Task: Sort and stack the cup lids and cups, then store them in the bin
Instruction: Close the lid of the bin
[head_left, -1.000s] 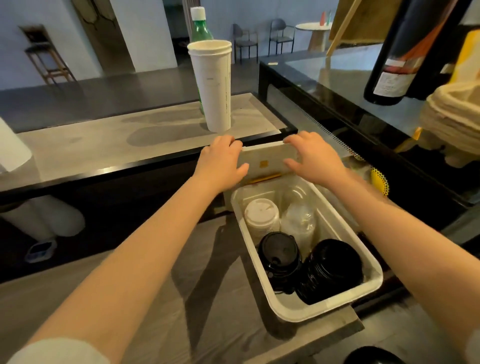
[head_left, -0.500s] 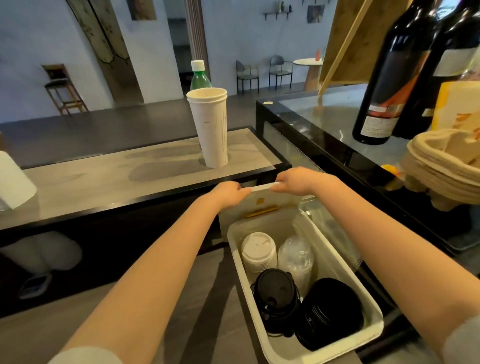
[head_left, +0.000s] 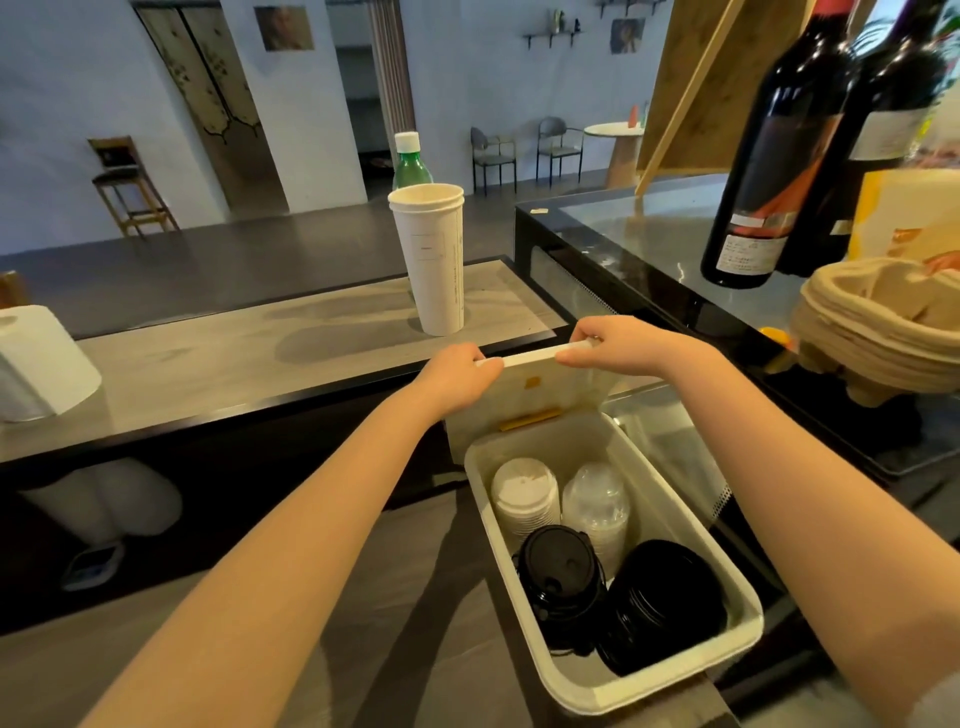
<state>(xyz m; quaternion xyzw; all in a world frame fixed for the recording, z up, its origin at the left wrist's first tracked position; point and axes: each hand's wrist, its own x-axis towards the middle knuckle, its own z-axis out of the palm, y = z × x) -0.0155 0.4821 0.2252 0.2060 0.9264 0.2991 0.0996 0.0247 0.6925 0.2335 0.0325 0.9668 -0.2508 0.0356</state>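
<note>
Head view: my left hand (head_left: 457, 371) and right hand (head_left: 618, 345) grip the upright cover (head_left: 535, 397) by its top edge, at the far end of the lengthwise bin (head_left: 748, 597).

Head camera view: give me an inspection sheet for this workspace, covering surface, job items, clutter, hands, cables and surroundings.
Surface: grey worktop bears the bin; raised grey counter behind it.
Job's things: white bin holds white lids, clear dome lids, black sip lids and larger black lids; stacked paper cups stand on the counter.
Clutter: green bottle, wine bottles, paper towel roll, pulp cup carriers.
Hands: left hand and right hand grip the upright bin lid by its top edge.
Cables: nothing seen.
Surroundings: chairs, round table.
</note>
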